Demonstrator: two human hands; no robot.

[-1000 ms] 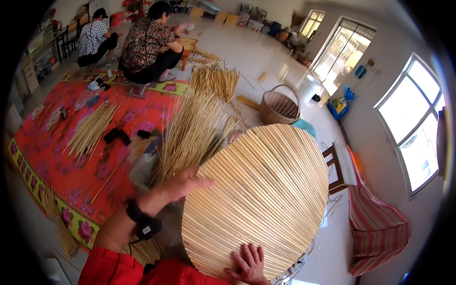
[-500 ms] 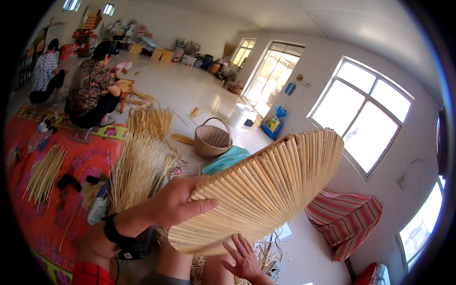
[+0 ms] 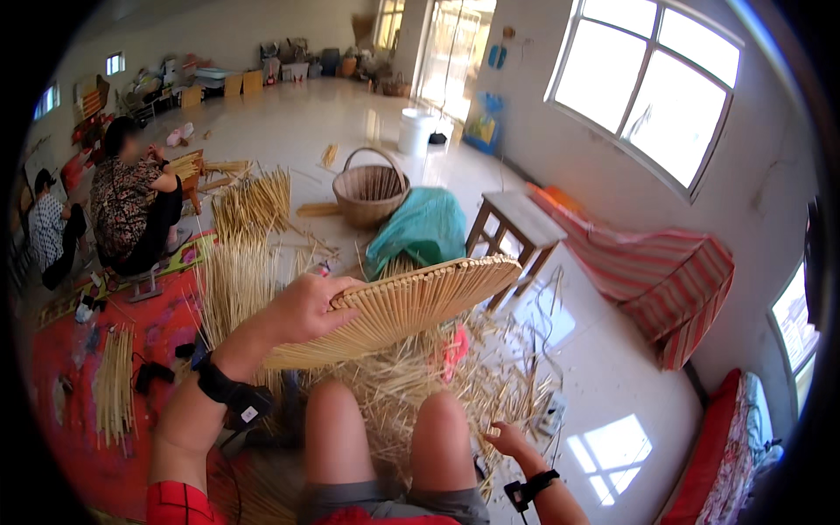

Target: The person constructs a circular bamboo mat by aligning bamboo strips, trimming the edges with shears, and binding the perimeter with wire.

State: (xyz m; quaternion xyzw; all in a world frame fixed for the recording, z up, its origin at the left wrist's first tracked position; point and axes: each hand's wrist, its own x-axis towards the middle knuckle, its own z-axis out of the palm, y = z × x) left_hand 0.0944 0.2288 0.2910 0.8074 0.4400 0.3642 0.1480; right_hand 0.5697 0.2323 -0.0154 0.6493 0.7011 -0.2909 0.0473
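My left hand grips the edge of a pale, fan-shaped straw panel, thumb on its face. The panel is made of straw stalks laid side by side and spreading outward, with a thick bound rim on top. It is held tilted above my knees. Lower right, my right hand hangs away from the panel beside my knee, fingers loosely bent and apart, holding nothing. Loose straw covers the floor under and around my legs.
A bundle of straw stands ahead left, near a wicker basket and a teal bag. A wooden stool stands right of them. Two people sit by the red floral mat. A striped cloth lies along the right wall.
The straw panel has come down and nearer to me, still in my left hand. My right hand has moved away from beneath it to the lower right. The view has shifted, showing the stool.
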